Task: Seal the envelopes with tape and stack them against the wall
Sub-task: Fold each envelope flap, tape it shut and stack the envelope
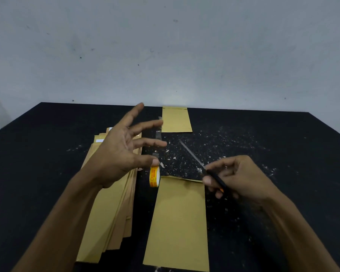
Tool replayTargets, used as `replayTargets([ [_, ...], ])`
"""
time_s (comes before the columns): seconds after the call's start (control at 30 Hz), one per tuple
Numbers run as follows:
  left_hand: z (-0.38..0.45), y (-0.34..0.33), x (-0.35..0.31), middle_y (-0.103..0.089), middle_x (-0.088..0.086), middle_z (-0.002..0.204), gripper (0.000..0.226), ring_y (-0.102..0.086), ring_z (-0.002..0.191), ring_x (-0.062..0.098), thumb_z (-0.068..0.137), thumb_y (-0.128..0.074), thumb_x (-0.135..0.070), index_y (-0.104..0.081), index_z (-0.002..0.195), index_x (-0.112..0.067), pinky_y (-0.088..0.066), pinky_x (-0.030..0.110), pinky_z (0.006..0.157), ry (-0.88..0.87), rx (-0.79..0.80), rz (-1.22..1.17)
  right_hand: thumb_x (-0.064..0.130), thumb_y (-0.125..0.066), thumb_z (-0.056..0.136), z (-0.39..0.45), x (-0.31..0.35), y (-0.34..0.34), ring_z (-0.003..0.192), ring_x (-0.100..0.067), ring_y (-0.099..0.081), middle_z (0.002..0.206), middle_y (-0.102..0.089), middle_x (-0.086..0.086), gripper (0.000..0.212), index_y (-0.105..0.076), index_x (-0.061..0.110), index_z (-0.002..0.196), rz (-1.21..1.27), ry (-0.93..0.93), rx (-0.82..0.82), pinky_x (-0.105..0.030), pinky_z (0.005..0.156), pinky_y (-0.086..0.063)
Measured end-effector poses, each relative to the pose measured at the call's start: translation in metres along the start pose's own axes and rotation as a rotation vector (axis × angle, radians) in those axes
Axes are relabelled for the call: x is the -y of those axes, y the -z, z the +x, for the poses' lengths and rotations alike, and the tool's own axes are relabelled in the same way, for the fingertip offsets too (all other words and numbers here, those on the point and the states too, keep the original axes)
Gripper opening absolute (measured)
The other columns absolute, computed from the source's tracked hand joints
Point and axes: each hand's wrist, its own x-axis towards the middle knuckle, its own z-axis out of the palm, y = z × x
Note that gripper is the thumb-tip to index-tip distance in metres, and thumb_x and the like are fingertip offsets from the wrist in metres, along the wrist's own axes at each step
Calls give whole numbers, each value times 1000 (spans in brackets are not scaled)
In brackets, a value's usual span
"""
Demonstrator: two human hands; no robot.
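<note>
Left hand (122,148) raised, fingers spread apart above tape roll (154,176); right hand (232,177) grips scissors (202,165)

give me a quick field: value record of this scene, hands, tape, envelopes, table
left hand: raised, fingers spread, strips of tape stuck to fingertips
right hand: grip on scissors, blades pointing away
tape roll: standing on edge beside the near envelope
near envelope: flat in front of the person
envelope pile: left, under the left arm
far envelope: flat by the wall
table: black, littered with pale scraps
</note>
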Motion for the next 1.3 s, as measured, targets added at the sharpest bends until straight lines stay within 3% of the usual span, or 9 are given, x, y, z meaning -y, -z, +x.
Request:
replayTargets([
  [0.1, 2, -9, 1, -61, -3, 136, 123, -69, 110, 26, 60, -79, 9, -14, 157, -31, -61, 40, 77, -33, -30, -35, 24, -91, 69, 14, 4, -1, 52, -23, -71, 62, -72, -12, 37, -66, 1, 83, -175, -62, -267, -25, 39, -47],
  [0.27, 4, -28, 3, -59, 0, 138, 122, -69, 110, 26, 60, -76, 7, -13, 157, -32, -61, 41, 78, -68, -4, -51, 27, -89, 73, 48, 7, -6, 57, -28, -70, 73, -70, -12, 34, -64, 3, 73, -504, -134, -416, -39, 56, -61],
  [0.43, 5, -38, 5, -59, -1, 139, 121, -69, 110, 27, 61, -77, 6, -12, 157, -31, -61, 42, 76, -98, 9, -55, 26, -78, 85, 48, 19, -19, 90, -31, -53, 98, -46, -9, 36, -45, 11, 91, -855, -129, -386, -37, 71, -44],
  [0.63, 7, -45, 7, -57, -1, 140, 120, -68, 111, 25, 66, -76, 13, -11, 157, -31, -62, 43, 76, -121, -14, -49, 25, -71, 91, 40, 27, -23, 105, -35, -58, 106, -48, -11, 34, -54, 7, 114, -936, -129, -307, -36, 74, -40],
  [0.7, 8, -46, 8, -56, -1, 141, 120, -68, 112, 25, 68, -74, 18, -10, 157, -30, -61, 40, 74, -138, -32, -43, 25, -75, 86, 35, 26, -20, 91, -26, -63, 94, -57, -4, 23, -67, 11, 104, -833, -19, -369, -33, 71, -47],
  [0.8, 9, -47, 9, -53, -2, 144, 121, -67, 113, 23, 69, -75, 17, -8, 157, -30, -62, 40, 74, -151, -46, -36, 29, -77, 86, 22, 32, -20, 66, -6, -62, 69, -69, 7, 11, -80, 19, 86, -227, 144, -246, -21, 59, -47],
  [0.97, 11, -55, 8, -51, -5, 145, 123, -67, 114, 19, 61, -81, -3, -8, 157, -31, -61, 38, 75, -122, -26, -31, 25, -69, 88, 8, 41, -34, 86, -18, -66, 99, -75, -16, 17, -80, 17, 77, 241, 79, 115, -31, 70, -52],
  [1.1, 12, -56, 15, -51, -4, 146, 125, -64, 118, 18, 64, -82, 15, -13, 157, -33, -61, 43, 79, -88, -41, -95, 17, -71, 76, 8, 33, -39, 82, -21, -70, 89, -74, -18, 18, -77, 3, 86, 520, 82, 67, -30, 74, -59],
  [1.3, 11, -53, 20, -51, -9, 145, 111, -59, 125, 13, 57, -90, -20, -32, 151, -34, -57, 41, 91, -84, -238, -94, 22, -72, 75, 13, 30, -51, 73, -15, -68, 84, -76, -10, 19, -78, 9, 88, 627, 122, -184, -25, 62, -58],
])
